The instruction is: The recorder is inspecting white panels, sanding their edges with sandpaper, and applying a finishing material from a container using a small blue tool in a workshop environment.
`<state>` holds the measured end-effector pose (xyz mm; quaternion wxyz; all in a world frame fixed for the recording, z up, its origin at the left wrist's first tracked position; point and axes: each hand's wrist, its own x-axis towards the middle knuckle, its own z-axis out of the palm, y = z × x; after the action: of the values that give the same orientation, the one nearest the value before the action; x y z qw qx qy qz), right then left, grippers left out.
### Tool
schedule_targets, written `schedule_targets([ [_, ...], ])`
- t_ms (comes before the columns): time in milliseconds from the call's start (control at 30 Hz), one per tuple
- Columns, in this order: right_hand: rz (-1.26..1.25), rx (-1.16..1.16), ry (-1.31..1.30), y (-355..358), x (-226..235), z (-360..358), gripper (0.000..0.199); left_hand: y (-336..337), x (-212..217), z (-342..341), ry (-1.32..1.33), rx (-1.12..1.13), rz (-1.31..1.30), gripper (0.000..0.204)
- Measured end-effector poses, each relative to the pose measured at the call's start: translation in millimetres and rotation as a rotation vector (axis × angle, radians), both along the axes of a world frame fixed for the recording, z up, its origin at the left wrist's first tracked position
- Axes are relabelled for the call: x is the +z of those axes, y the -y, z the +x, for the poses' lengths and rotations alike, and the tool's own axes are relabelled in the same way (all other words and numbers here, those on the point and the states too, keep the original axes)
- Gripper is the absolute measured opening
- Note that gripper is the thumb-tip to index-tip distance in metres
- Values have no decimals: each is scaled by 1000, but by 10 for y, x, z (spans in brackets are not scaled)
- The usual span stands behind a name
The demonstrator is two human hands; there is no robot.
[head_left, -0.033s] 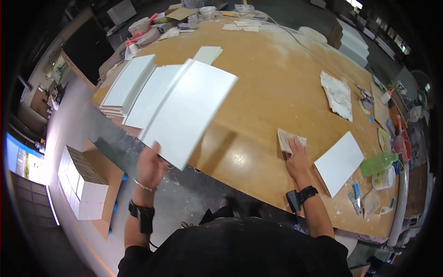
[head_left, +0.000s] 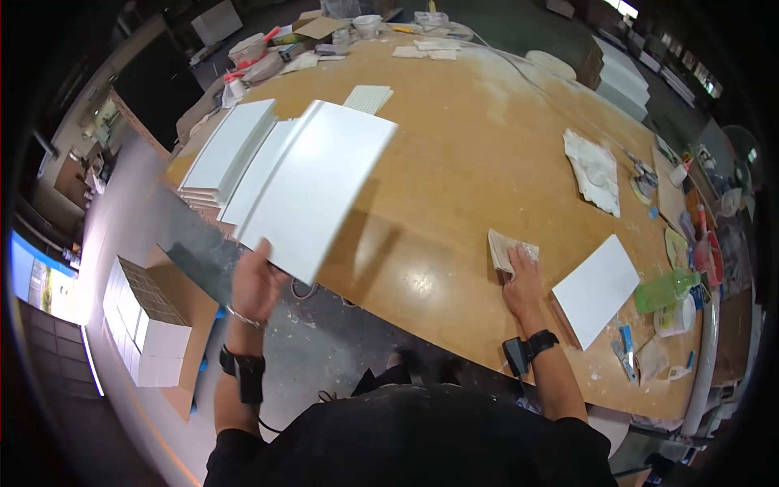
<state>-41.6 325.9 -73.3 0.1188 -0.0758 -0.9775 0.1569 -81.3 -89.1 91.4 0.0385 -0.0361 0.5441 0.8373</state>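
Observation:
My left hand (head_left: 260, 286) grips the near end of a white panel (head_left: 324, 191) with a raised strip along its left edge. The panel is held tilted above the table's front left edge, partly covering other white panels. Thumb on top, the other fingers are mostly hidden below. On the tabletop, my right hand (head_left: 522, 280) grasps a folded beige sheet (head_left: 501, 243), whose material, cloth or paper, I cannot make out. Right of that hand lies a small stack of white panels (head_left: 596, 288).
White panels (head_left: 231, 146) are stacked on the left of the brown table (head_left: 462, 162). A stained sheet (head_left: 592, 170), an air tool (head_left: 643, 174), a green bottle (head_left: 665, 290) and a white tub (head_left: 675, 315) lie to the right. An open cardboard box (head_left: 182, 357) stands on the floor.
My left hand has shifted slightly left with the white panel. My right hand and the folded sheet look nearly unmoved.

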Motion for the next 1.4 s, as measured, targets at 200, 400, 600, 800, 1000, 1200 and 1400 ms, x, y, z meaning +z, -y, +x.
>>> schedule_targets([
  [200,4,35,37,47,48,4,47,784,69,-331,264,151,-489,48],
  [400,-420,20,47,40,124,338,40,-51,-237,-21,137,-77,-892,48],
  [600,-941,-12,-278,-144,811,862,45,-1657,-729,-42,103,-694,-638,30],
  [800,-144,-428,-489,-1202,713,1280,52,-3409,-1252,47,185,-1031,-441,37],
  [1000,-52,-355,-68,-881,382,1371,63,-3760,-1205,272,316,-1017,-500,38],
  [1200,-338,-235,-180,-630,755,1232,65,-2623,-1230,19,297,-942,-155,39],
  [1400,-242,581,-83,617,687,708,61,-1244,-1176,265,423,-614,-154,39],
])
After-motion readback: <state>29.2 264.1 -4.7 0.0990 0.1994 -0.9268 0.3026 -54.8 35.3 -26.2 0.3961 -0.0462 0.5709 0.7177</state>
